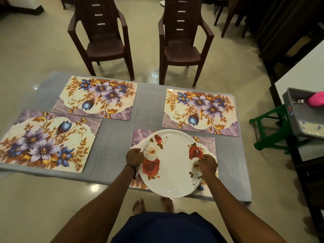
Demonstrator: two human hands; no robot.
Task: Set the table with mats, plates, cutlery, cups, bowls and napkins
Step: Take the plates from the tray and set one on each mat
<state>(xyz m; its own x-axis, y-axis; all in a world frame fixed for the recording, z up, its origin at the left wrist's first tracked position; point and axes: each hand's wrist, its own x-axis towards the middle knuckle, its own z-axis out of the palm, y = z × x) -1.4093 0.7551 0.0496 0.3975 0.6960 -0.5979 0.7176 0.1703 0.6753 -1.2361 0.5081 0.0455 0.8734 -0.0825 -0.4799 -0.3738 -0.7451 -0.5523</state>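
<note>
A large white plate (173, 163) printed with red and white roses lies over the near right floral mat (209, 142). My left hand (134, 156) grips the plate's left rim. My right hand (207, 164) grips its right rim. Three more floral mats lie bare on the grey tablecloth (112, 148): one at near left (45, 141), one at far left (98, 97), one at far right (201, 111).
Two dark brown plastic chairs (103, 37) (182, 41) stand beyond the table's far edge. At the right a grey tray (298, 116) holding cutlery and a pink object (316, 99) rests on a green stool (270, 130). My bare feet show below the table's near edge.
</note>
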